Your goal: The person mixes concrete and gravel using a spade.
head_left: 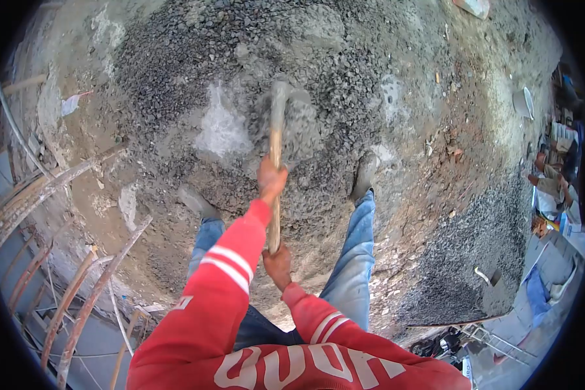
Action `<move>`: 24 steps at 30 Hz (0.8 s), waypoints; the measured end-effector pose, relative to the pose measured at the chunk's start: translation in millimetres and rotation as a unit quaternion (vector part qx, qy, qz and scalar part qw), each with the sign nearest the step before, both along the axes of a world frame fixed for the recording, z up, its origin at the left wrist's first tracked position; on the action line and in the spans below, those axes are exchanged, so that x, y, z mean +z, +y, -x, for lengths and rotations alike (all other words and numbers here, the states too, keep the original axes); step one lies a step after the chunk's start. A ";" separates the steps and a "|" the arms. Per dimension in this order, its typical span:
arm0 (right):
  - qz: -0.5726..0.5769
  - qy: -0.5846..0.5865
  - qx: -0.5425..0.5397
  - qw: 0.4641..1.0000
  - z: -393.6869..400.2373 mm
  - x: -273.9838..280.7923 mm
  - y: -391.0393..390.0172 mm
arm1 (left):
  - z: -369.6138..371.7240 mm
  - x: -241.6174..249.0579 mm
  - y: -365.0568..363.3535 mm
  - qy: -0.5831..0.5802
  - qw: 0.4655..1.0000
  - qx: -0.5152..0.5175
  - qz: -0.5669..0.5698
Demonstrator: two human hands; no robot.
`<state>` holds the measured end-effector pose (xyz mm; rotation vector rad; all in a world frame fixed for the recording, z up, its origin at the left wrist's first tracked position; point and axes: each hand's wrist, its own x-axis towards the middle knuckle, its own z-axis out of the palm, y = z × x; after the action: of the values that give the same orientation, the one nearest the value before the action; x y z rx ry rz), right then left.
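Both of my hands are closed round a long wooden handle (275,143) that points away from my body. My left hand (272,177), at the end of the left-side sleeve, grips it near its middle. Closer to my body, my right hand (278,265) holds the handle's near end. The far end of the tool is over wet grey mix and dark gravel (169,65), and its head is blurred, so its shape cannot be made out. A pale powdery patch (222,127) lies to the left of the handle.
My feet stand apart on the rubble. Wooden poles (104,292) lean at the left. A white bowl-like container (523,103) sits at the right, near another person (552,182). A dark gravel heap (468,260) and a ladder (500,344) are at the lower right.
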<state>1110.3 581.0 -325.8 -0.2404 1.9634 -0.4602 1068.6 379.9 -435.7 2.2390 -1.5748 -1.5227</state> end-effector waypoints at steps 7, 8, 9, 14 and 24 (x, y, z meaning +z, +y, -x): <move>0.097 0.012 -0.029 0.995 -2.1 23.1 33.2 | 8.4 115.5 9.5 0.019 0.998 0.010 0.053; 0.107 0.047 -0.003 0.993 12.0 20.2 25.8 | 24.1 128.8 -1.1 0.017 0.998 0.001 0.054; 0.129 -0.001 -0.057 0.990 35.7 19.9 6.6 | 46.9 138.1 -16.7 0.068 0.992 0.002 0.106; 0.277 0.090 -0.048 0.955 193.2 14.1 -111.3 | 198.4 192.5 -120.2 0.271 0.945 -0.027 0.178; 0.027 -0.117 -0.286 0.950 166.0 2.0 -97.6 | 236.6 -22.1 -59.4 -0.025 0.982 -0.187 0.030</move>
<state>944.3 483.4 -323.8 0.3516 1.7655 -0.8756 832.0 320.5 -457.8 2.0495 -2.1221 -1.4723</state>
